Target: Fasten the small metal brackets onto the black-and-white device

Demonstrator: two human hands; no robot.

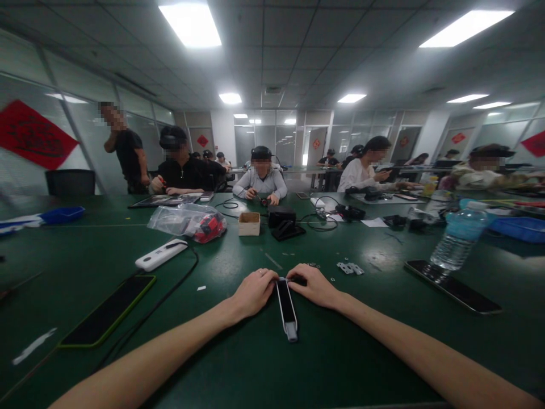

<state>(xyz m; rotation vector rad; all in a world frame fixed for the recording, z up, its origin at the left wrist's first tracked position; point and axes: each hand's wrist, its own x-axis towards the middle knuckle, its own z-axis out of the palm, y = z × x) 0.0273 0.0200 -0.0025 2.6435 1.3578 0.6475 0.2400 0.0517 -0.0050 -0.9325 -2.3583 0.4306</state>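
A slim, long device (286, 304) with a black face, a white rim and a grey tip lies on the green table in front of me, its grey tip towards me. My left hand (256, 291) comes from the left, fingers curled and closed at the device's far end. From the other side, my right hand (313, 284) pinches at that same far end with thumb and fingers. Exactly what the fingertips press on is partly hidden. Small metal plates (349, 268) lie just beyond my right hand, with a few tiny parts near them.
Left are a phone with a green edge (108, 311), a white power strip (162, 255) and its cable. A small box (249, 224), a plastic bag (183, 220) and a black stand (283, 221) stand ahead. Right, a water bottle (458, 238) stands by a dark phone (453, 286). Several people sit beyond.
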